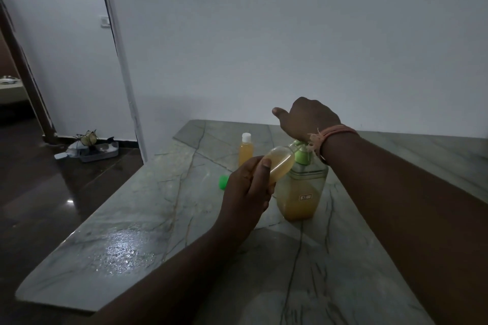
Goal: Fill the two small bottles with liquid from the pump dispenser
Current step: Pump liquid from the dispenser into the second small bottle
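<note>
My left hand [248,192] grips a small clear bottle [281,165] of yellow liquid, tilted with its uncapped mouth at the green nozzle of the pump dispenser [301,192]. The dispenser stands on the stone table [148,221], partly full of amber liquid. My right hand [309,119] is above the pump head with the heel of the hand resting on it. Its thumb sticks out to the left and its fingers are hidden behind the hand. A second small bottle [246,152] with a white cap stands upright behind, filled with yellow liquid.
A loose green cap [223,182] lies on the table left of my left hand. A white wall runs close behind the table. On the dark floor at the left, a tray with small items [92,148] sits by a doorway.
</note>
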A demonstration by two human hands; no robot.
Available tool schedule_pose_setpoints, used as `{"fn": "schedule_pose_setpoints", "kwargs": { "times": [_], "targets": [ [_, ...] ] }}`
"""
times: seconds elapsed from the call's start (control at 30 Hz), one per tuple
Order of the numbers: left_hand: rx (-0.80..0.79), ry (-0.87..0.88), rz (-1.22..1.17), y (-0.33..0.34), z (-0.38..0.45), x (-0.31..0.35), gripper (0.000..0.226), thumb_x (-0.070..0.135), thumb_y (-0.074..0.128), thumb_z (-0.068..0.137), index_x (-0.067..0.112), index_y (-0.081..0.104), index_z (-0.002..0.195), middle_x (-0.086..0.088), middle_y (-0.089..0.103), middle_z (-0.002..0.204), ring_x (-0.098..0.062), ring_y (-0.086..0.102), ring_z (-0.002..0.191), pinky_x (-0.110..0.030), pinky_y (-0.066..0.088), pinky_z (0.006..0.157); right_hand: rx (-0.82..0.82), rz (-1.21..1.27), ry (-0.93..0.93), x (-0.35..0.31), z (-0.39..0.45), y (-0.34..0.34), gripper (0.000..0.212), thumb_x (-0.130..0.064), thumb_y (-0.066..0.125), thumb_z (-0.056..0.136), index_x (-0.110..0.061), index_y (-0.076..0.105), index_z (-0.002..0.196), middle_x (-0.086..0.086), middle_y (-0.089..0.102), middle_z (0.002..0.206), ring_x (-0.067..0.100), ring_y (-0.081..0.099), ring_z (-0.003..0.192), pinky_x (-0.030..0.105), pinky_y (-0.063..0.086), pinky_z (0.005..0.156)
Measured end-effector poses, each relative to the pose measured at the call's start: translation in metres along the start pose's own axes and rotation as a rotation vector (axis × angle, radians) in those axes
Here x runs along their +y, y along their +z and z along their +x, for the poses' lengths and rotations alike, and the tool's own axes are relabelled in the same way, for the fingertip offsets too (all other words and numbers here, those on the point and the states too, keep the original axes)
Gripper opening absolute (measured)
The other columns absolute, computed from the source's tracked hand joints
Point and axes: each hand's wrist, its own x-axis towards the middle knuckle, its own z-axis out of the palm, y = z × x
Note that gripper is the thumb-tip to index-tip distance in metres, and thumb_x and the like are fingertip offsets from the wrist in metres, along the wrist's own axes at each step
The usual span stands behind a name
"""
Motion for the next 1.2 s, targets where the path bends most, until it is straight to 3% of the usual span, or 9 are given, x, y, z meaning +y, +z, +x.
{"fn": "schedule_pose_setpoints", "kwargs": {
  "times": [0.17,0.47,0.63,0.83,1.03,1.2],
  "targets": [
    [-0.006,0.002,-0.004,0.001,0.002,-0.004,0.021,0.031,0.043,0.106,0.023,0.062,0.110,0.000,0.059,0.068,-0.010,0.053,0.052,-0.022,0.043,0.045,-0.049,0.033,0.044,0.006,0.008,0.011,0.053,-0.062,0.047,0.089,-0.014,0.070,0.089,0.006,0.073,0.094,0.030,0.067,0.088,0.039,0.051,0.085],
    [0.002,-0.028,0.004,0.001,0.001,-0.002,0.028,0.030,0.043,0.107,0.013,0.062,0.118,-0.004,0.059,0.072,-0.010,0.053,0.052,-0.020,0.043,0.045,-0.103,-0.018,0.051,0.000,0.005,0.000,0.047,-0.060,0.046,0.093,-0.017,0.057,0.076,0.007,0.068,0.096,0.031,0.064,0.092,0.035,0.048,0.081],
    [0.011,-0.029,0.013,0.002,0.005,-0.004,0.028,0.030,0.045,0.106,0.011,0.062,0.118,-0.005,0.060,0.071,-0.012,0.054,0.051,-0.021,0.043,0.044,-0.079,0.034,0.065,0.002,0.007,0.009,0.054,-0.062,0.042,0.093,-0.016,0.068,0.086,0.005,0.073,0.096,0.029,0.066,0.090,0.035,0.047,0.078],
    [-0.017,0.004,-0.017,0.002,0.000,0.002,0.029,0.044,0.051,0.094,0.022,0.064,0.108,0.000,0.059,0.064,-0.012,0.052,0.048,-0.023,0.043,0.042,-0.099,-0.032,0.057,-0.003,0.002,0.003,0.045,-0.058,0.046,0.095,-0.015,0.059,0.090,0.007,0.067,0.098,0.029,0.062,0.092,0.035,0.047,0.082],
    [-0.019,-0.015,-0.028,0.002,0.002,0.002,0.027,0.034,0.053,0.100,0.012,0.065,0.109,0.002,0.058,0.063,-0.012,0.051,0.048,-0.024,0.041,0.043,-0.134,0.015,0.037,-0.002,0.006,0.001,0.049,-0.061,0.044,0.093,-0.018,0.057,0.075,0.007,0.072,0.095,0.029,0.066,0.088,0.038,0.052,0.087],
    [-0.020,-0.004,-0.011,0.003,0.003,0.000,0.026,0.044,0.052,0.094,0.024,0.065,0.106,0.004,0.059,0.062,-0.012,0.051,0.049,-0.024,0.042,0.043,-0.142,0.022,0.026,0.002,0.008,0.009,0.054,-0.061,0.041,0.095,-0.014,0.061,0.077,0.007,0.071,0.089,0.027,0.066,0.082,0.036,0.051,0.081]
  ]
}}
